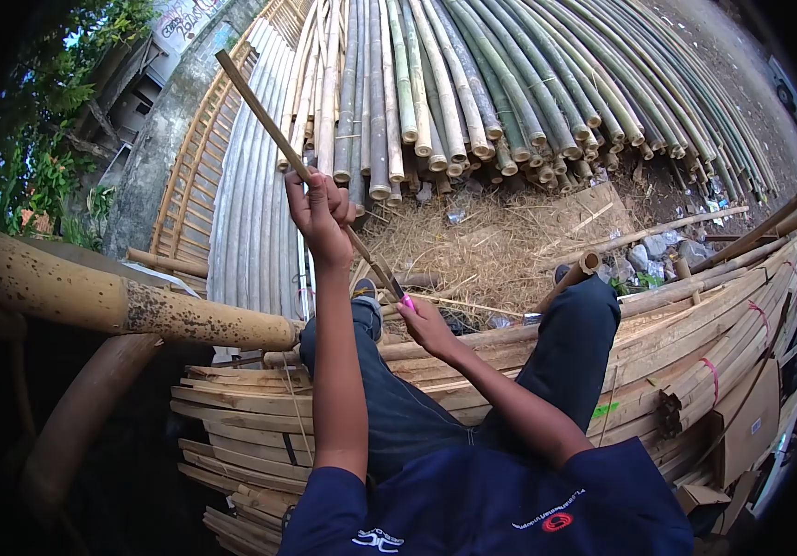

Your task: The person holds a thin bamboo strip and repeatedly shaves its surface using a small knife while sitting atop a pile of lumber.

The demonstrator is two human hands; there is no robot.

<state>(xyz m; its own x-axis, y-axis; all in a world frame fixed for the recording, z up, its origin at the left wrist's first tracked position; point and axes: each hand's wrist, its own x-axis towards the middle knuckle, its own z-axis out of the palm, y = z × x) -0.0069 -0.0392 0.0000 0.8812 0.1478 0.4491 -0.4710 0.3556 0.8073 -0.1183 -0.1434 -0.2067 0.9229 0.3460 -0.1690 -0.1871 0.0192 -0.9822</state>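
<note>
A long, thin bamboo strip point(264, 116) slants from the upper left down toward my knees. My left hand point(321, 215) is raised and closed around its middle part. Lower down, my right hand point(424, 324) is closed on a tool with a pink handle point(407, 302). The tool's dark blade point(390, 281) lies against the strip near its lower end. Both hands are in front of my bent legs, and the strip runs between them.
A big stack of bamboo poles point(473, 83) lies ahead. Split bamboo slats point(454, 394) are piled under and beside me. At the left are a thick bamboo pole point(130, 301) and a bamboo ladder-like frame point(196, 153). Shavings point(473, 241) cover the ground ahead.
</note>
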